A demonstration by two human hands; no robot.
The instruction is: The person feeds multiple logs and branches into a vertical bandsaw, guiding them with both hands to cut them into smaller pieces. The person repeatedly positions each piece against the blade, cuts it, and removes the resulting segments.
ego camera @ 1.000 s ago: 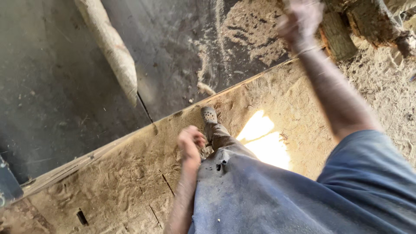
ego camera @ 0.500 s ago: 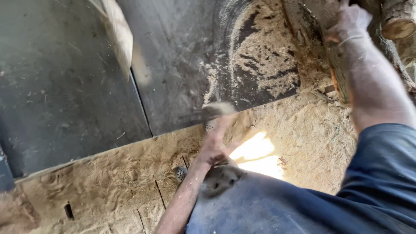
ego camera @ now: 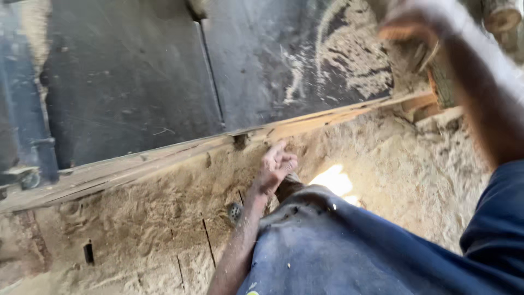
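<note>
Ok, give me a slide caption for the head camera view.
Left hand hangs empty over sawdust-covered boards; blurred right hand reaches toward logs beside a dark metal sheet.

Soft, even daylight over most of the scene, fairly dim on the dark metal sheets (ego camera: 131, 87) at the far side. One hard patch of sun (ego camera: 334, 180) burns out white on the sawdust floor (ego camera: 136, 218) near the middle, no detail left in it. The right hand (ego camera: 420, 24), far right, is smeared by motion blur, outline lost. The left hand (ego camera: 277, 164) reads sharper, though slightly soft. Far left edge streaks and blurs too.
</note>
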